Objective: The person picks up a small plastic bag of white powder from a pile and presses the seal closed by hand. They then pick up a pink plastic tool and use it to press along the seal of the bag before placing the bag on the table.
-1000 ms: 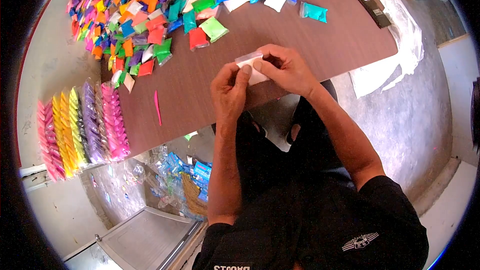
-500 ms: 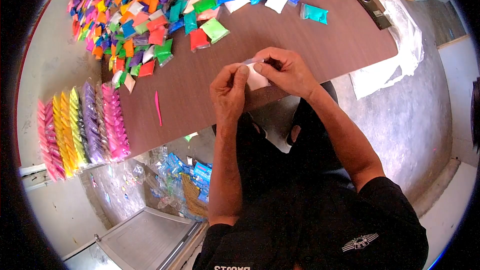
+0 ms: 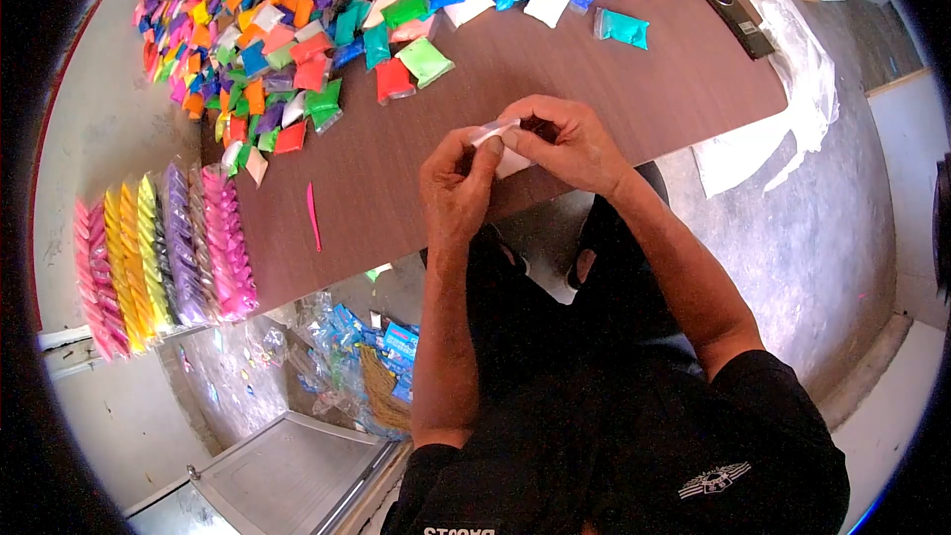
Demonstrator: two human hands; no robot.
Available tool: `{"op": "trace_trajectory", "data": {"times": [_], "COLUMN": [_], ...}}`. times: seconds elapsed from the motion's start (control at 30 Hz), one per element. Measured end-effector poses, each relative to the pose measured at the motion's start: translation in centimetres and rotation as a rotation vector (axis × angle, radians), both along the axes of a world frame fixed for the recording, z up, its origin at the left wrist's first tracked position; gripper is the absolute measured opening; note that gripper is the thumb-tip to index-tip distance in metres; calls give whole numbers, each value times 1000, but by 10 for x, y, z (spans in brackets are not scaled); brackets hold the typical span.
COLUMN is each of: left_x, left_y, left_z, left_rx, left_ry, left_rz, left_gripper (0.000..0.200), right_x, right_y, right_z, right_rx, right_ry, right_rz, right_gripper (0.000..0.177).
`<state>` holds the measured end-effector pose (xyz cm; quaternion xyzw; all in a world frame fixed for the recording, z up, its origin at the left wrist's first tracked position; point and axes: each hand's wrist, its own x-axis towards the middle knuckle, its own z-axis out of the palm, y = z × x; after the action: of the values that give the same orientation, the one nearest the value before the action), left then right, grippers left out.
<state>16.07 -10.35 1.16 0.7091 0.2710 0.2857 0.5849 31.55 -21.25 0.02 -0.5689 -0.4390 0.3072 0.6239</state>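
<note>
Between my hands, just over the near edge of the brown table point(image 3: 555, 69), is a small clear packet with white filling point(image 3: 511, 160). My left hand point(image 3: 460, 178) pinches its left top side between thumb and fingers. My right hand point(image 3: 570, 144) grips the right top side the same way, its thumb close to the left thumb. Fingers cover part of the packet's upper edge. To the left on the table lies a thin pink plastic tool point(image 3: 314, 217).
A large heap of colourful packets point(image 3: 297, 20) covers the table's far left. Clear sleeves of twisted coloured pieces point(image 3: 168, 253) stand at the left edge. A teal packet point(image 3: 622, 28) and a black box point(image 3: 733, 17) lie far right. Plastic wrappers point(image 3: 371, 357) are on the floor.
My left thumb has shifted right along the packet's top, and the fingers have moved closer together. The packet's upper edge looks more folded and tilted. Everything on the table is unchanged.
</note>
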Motion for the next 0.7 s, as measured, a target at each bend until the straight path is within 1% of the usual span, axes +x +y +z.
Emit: {"op": "trace_trajectory", "data": {"times": [0.13,0.2,0.23,0.3,0.43,0.5,0.63,0.7], "left_x": [1,4,5,5,3,3,1,3], "left_y": [-2,-6,-7,-8,-1,0,1,-1], "left_z": [3,7,8,9,0,-4,-4,-1], "left_rx": [-22,-42,-42,48,94,42,69,62], "left_ry": [12,11,11,22,88,5,30,48], "left_rz": [15,8,8,-3,-6,0,3,-1], "left_gripper": [17,18,18,20,21,20,20,21], "right_x": [0,0,1,2,0,-2,-1,-1], "right_y": [1,1,0,1,1,1,3,3], "right_z": [2,0,-1,-2,3,5,-1,-2], "right_rx": [-21,-3,-3,62,39,11,3,32], "right_ry": [-35,74,73,118,71,-38,-42,32], "right_rz": [-11,-60,-61,-90,-78,-67,-60,-67], "right_gripper": [12,13,13,14,16,19,21,22]}}
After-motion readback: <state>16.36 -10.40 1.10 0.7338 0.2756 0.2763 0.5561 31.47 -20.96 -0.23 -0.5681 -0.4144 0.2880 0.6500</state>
